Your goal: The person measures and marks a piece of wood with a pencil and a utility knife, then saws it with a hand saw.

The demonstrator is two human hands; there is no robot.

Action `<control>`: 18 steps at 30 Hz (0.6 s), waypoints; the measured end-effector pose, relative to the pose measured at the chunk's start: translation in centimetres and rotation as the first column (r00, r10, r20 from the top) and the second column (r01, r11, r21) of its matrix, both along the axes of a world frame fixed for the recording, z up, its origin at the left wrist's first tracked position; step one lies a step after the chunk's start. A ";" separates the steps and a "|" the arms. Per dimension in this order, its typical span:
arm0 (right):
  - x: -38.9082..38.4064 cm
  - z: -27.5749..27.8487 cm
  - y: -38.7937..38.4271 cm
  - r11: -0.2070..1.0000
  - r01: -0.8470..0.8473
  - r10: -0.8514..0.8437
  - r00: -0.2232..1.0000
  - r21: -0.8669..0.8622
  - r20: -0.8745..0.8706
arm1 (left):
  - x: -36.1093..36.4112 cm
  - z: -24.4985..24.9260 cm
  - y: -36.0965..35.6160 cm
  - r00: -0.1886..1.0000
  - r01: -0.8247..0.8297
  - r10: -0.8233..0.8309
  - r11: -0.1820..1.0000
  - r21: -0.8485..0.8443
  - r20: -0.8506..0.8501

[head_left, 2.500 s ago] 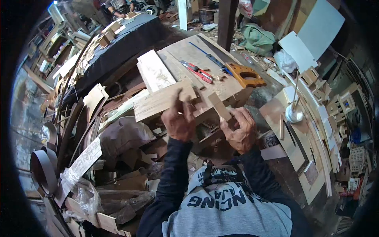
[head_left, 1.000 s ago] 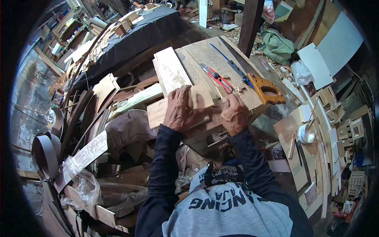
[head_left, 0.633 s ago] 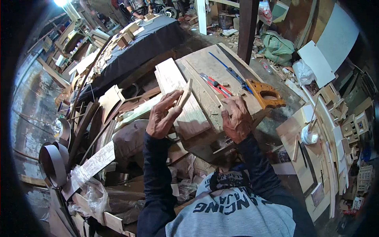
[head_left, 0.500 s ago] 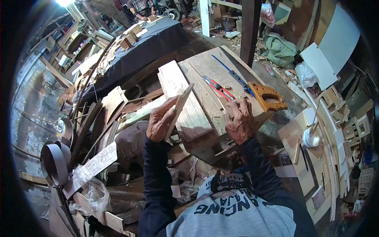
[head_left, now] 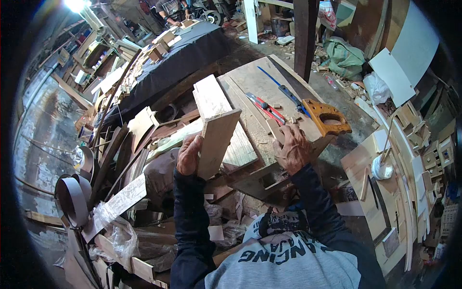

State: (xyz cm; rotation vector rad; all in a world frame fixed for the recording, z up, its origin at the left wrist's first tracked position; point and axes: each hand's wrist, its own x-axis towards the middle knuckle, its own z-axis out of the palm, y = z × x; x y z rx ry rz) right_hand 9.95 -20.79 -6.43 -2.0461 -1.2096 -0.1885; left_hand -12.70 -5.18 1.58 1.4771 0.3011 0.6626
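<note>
Rough pale wood board (head_left: 217, 142), matt wooden bench (head_left: 250, 77), glossy orange saw handle (head_left: 326, 117)

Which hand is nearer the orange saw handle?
Right. The right hand rests on the bench close beside the saw handle; the left hand grips a board farther away.

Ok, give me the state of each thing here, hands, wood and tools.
left hand: closed on the board
board: held off the workbench, tilted
right hand: closed on the wood strip
wood strip: gripped, low over the workbench
hand saw: lying flat on the workbench
red-handled tool: lying flat, untouched
</note>
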 end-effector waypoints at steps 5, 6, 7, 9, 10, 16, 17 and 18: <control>0.0 -0.1 -0.1 1.000 0.004 -0.004 1.000 -0.005 -0.011 | -0.2 -0.4 0.7 0.999 -0.018 0.020 0.999 0.038 -0.050; 0.0 -0.2 -0.1 1.000 0.016 -0.016 1.000 -0.004 -0.019 | 0.0 -0.2 0.6 0.998 -0.022 0.025 0.998 0.057 -0.062; 0.0 -0.2 -0.1 1.000 0.028 -0.028 0.999 -0.002 -0.027 | 0.3 0.2 0.4 0.997 -0.025 0.031 0.997 0.077 -0.072; 0.0 -0.1 -0.1 1.000 0.018 -0.018 0.999 -0.003 -0.048 | 0.5 0.4 0.4 0.994 -0.017 0.027 0.995 0.096 -0.107; 0.1 -0.1 -0.1 1.000 0.014 -0.014 0.998 -0.003 -0.057 | 0.4 0.4 0.5 0.991 -0.007 0.019 0.996 0.094 -0.130; 0.3 -0.1 -0.3 0.998 -0.037 0.039 0.997 0.042 -0.066 | 2.1 2.2 -1.1 0.982 0.029 0.027 0.957 0.289 -0.189; 0.3 -0.2 -0.3 0.998 -0.033 0.037 0.996 0.049 -0.077 | 2.4 2.6 -1.5 0.979 0.046 0.024 0.943 0.329 -0.203; 0.4 -0.3 -0.3 0.998 -0.029 0.034 0.996 0.056 -0.087 | 2.7 2.3 -1.6 0.981 0.041 0.022 0.949 0.313 -0.195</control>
